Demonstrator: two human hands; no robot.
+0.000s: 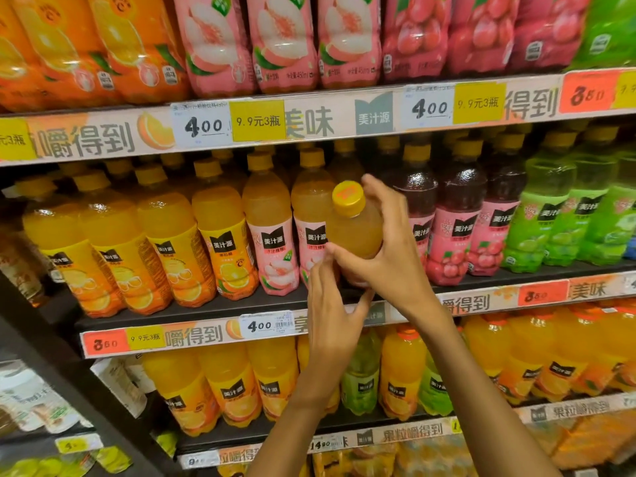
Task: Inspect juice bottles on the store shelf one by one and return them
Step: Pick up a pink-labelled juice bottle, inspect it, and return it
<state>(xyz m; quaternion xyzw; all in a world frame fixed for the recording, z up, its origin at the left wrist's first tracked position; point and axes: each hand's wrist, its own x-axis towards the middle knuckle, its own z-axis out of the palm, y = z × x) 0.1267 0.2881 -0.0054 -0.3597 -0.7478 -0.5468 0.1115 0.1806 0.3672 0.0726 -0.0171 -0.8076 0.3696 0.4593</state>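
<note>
A juice bottle point(354, 225) with a yellow cap and pale orange juice is tilted toward me in front of the middle shelf. My right hand point(389, 249) grips its body, with the thumb beneath and the fingers round the far side. My left hand point(330, 304) touches the bottle's lower part from the left with nearly straight fingers, and the label is hidden behind both hands. Behind it stand two pink-labelled peach bottles point(275, 235).
The middle shelf point(206, 313) carries rows of orange bottles point(165, 242) on the left, dark red bottles point(457, 218) and green bottles point(547, 215) on the right. Price tags point(266, 325) line the shelf edges. More bottles fill the shelves above and below.
</note>
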